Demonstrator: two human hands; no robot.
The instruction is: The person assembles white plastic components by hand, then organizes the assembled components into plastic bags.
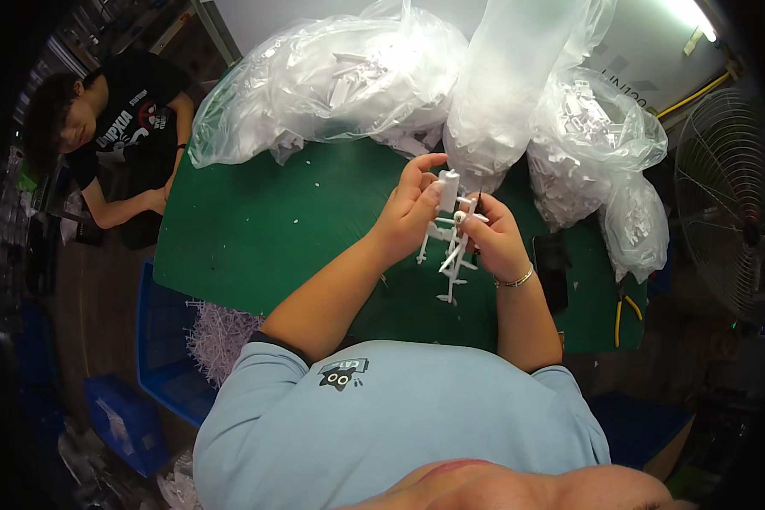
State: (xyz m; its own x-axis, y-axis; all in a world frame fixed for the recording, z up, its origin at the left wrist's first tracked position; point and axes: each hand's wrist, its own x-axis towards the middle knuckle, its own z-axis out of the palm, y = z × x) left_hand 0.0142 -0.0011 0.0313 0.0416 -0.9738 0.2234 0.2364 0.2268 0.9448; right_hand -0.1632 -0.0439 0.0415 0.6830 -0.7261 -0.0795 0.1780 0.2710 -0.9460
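Above the green table I hold a white plastic sprue (451,268), a branching runner with small moulded parts on it. My left hand (406,211) pinches its upper left side, by a flat rectangular white part (449,189), with the forefinger raised. On the other side, my right hand (500,238) is closed at the sprue's upper right, the thumb by a small rounded piece. Something thin and dark shows beside the right fingers; what it is I cannot make out. The sprue's lower branches hang free between my forearms.
Clear plastic bags (340,93) of white parts line the back of the green table (238,229). A dark phone-like slab (551,272) and yellow-handled pliers (627,319) lie at right. A blue crate (166,340) holds white runners at left. A person (127,127) sits far left; a fan (731,195) stands right.
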